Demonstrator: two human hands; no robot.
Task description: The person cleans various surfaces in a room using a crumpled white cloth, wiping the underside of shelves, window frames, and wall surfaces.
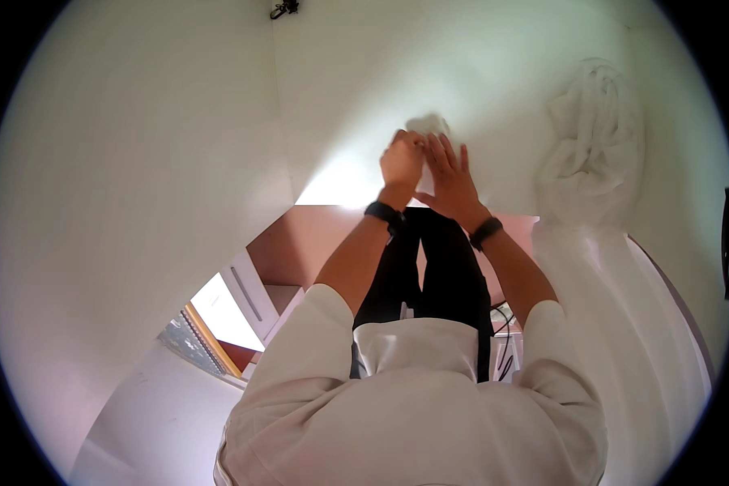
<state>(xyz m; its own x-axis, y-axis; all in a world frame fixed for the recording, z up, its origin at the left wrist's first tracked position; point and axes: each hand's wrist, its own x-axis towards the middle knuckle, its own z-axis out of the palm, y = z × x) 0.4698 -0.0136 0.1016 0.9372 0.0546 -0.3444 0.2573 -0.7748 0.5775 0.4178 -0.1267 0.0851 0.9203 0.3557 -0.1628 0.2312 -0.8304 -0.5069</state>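
My left hand is curled near the pale wall, its fingertips close to those of the other hand. Whether it grips something small is not clear. My right hand lies against the pale surface with its fingers spread and nothing visible in its grasp. Just beyond the fingertips is a greyish patch, which may be a shadow or a small pale object. Dark bands circle both wrists.
A knotted white curtain hangs at the right. At the lower left are a white cabinet or drawer front and a spiral-bound item. Dark cables hang beside my right side. A small black object is at the top.
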